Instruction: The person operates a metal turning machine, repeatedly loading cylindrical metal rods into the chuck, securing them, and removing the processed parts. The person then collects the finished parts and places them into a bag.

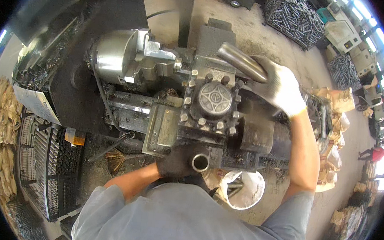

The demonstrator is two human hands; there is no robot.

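Observation:
My right hand (277, 82), in a whitish work glove, grips the lower end of a shiny metal tube (242, 61) above the lathe's carriage, right of the tool post. My left hand (178, 161), in a black glove, is at the front of the carriage, around a second metal tube whose open end (200, 162) faces up. Between my hands stands the square tool post (215, 99) with bolts around its round cap. To its left is the lathe chuck (115, 56) with stepped jaws; a short bright ring-shaped end (178, 64) shows at the jaws.
A white sack (255, 191) holding tubes stands below the carriage. Black mesh crates (62, 177) are at lower left, stacked sacks (3, 112) beyond. A large bin of metal tubes (294, 18) is at upper right. Metal chips lie around the lathe bed. A person in red (377, 155) is far right.

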